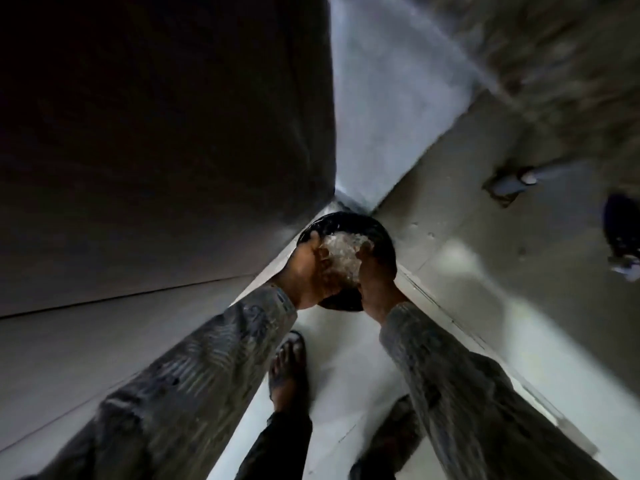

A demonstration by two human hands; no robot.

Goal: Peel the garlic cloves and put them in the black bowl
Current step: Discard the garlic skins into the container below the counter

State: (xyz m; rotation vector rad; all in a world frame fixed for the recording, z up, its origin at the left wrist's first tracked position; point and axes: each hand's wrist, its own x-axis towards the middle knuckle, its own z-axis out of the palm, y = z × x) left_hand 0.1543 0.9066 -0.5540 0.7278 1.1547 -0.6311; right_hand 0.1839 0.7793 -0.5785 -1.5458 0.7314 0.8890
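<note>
i hold the round black bowl (369,226) out in front of me with both hands, above the pale smooth floor (346,358). my left hand (303,271) is clamped on the bowl's left side. its thumb lies over the rim with the tip just inside, and the other fingers go under the bowl, where i cannot see them. my right hand (375,277) is clamped on the bowl's right side the same way, thumb hooked over the rim and the rest wrapped beneath.

inside the bowl, between my two thumbs, sits a pale whitish heap (341,254). it touches or nearly touches both thumb tips, and it is too blurred for me to tell cloves from skins.

my grey ribbed sleeves (207,358) run back from the bowl toward me. below the bowl, between the sleeves, is my foot in a dark sandal (287,368), and nearer me a dark trouser leg (277,445).

left of the bowl rises a dark flat wall (156,133), and beyond the bowl a pale wall (381,116) meets it in a corner. well off to the bowl's right lie a small blurred pale object (512,183) and a dark shape (623,233) at the edge — i cannot tell what either is.
</note>
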